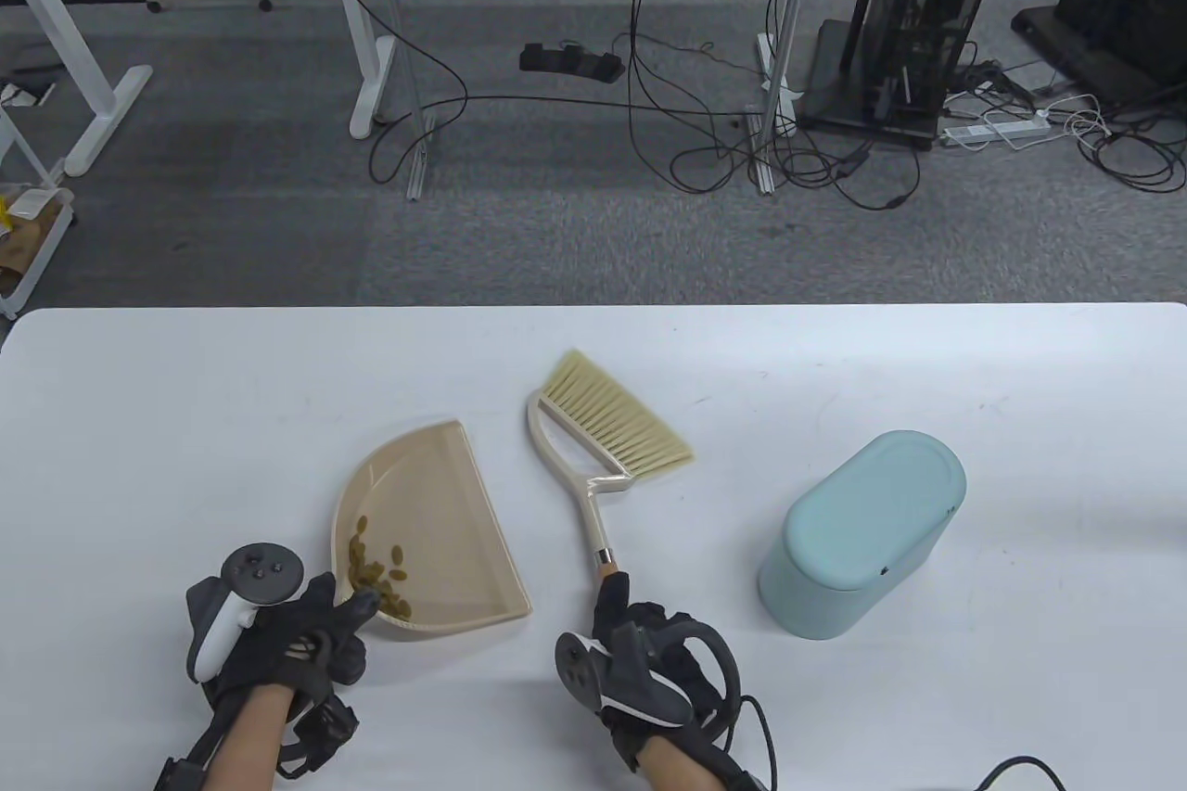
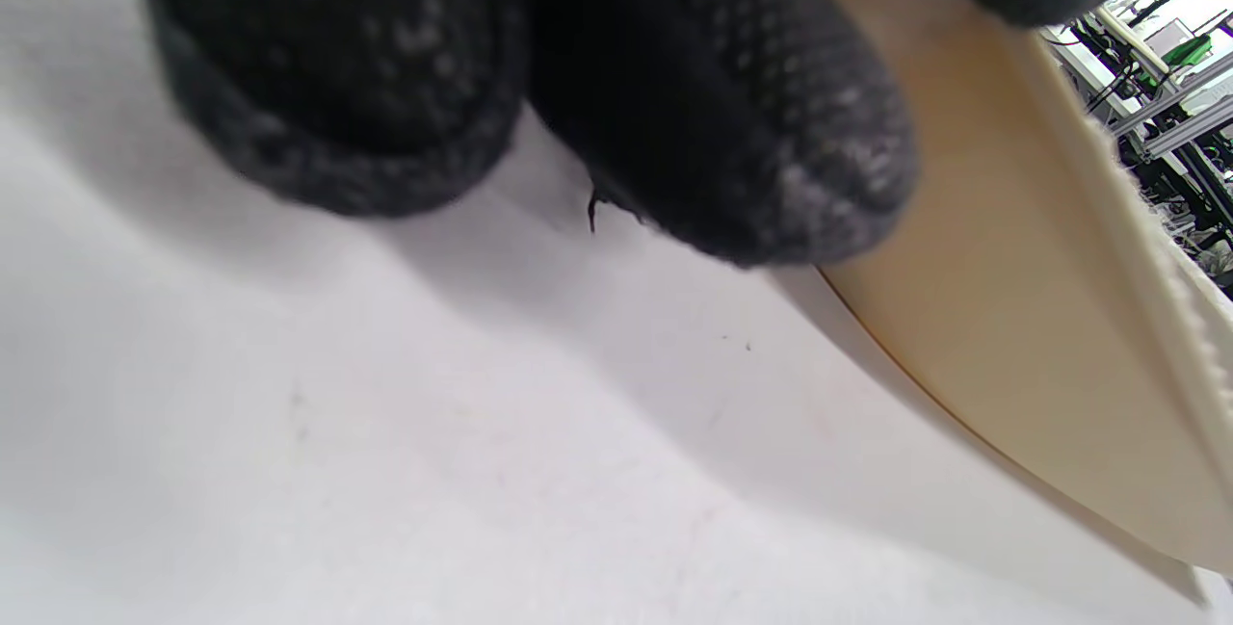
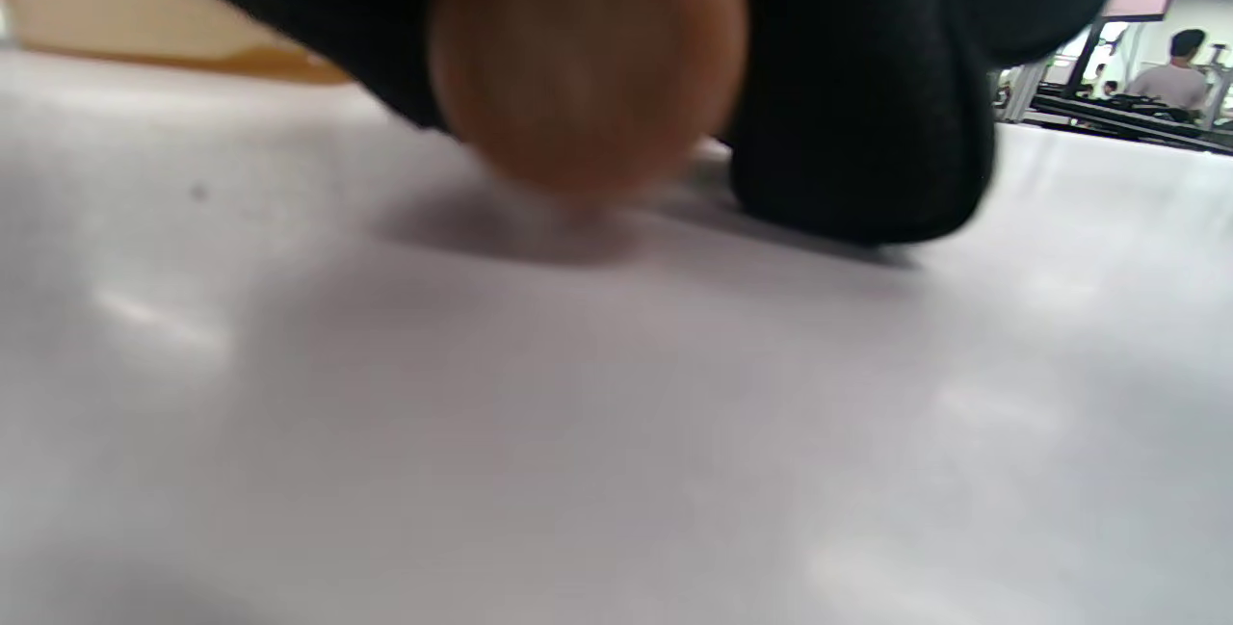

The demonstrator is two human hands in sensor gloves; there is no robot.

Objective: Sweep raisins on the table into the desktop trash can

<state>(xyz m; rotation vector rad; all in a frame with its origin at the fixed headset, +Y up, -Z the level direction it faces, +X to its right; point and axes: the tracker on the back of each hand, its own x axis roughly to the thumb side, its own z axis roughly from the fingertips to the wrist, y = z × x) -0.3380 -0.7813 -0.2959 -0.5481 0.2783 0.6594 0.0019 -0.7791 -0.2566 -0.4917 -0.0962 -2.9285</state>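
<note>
At lower left of the table view, the raisins [image 1: 378,570] are seen gathered in the dustpan [image 1: 422,531], whose near rim is gripped by the left hand [image 1: 278,633]. At lower centre, the brush [image 1: 603,443] handle end is grasped by the right hand [image 1: 640,652]. Sweeping is judged done; emptying into the closed bin [image 1: 862,531], at right, remains. Both wrist views are largely blocked by blurred fingers [image 2: 713,105].
</note>
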